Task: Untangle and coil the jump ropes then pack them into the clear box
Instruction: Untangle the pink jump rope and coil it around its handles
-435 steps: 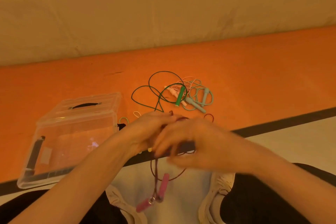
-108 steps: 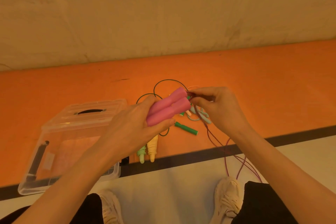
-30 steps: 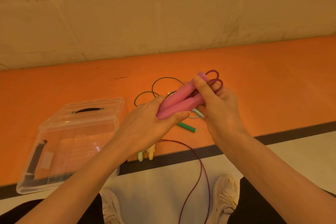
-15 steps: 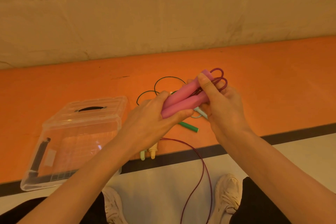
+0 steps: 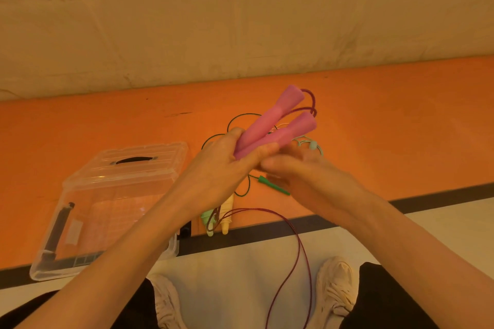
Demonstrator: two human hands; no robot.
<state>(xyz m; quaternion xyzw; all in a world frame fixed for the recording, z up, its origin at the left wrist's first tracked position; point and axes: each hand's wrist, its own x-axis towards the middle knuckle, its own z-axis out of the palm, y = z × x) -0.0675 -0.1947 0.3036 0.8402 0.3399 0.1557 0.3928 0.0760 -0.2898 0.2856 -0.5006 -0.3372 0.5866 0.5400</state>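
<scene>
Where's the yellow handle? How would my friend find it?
Start at the clear box on the orange floor. Just right of it, below the left hand holding the pink handles, two pale cone-shaped handles lie side by side. The yellow handle is the right one; its twin, the mint handle, is light green.

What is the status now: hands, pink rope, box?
Left hand grips both pink handles. Right hand just below them, grip unclear. Cord hangs loose, not coiled. Clear box lid on. Other ropes wait on floor.
</scene>
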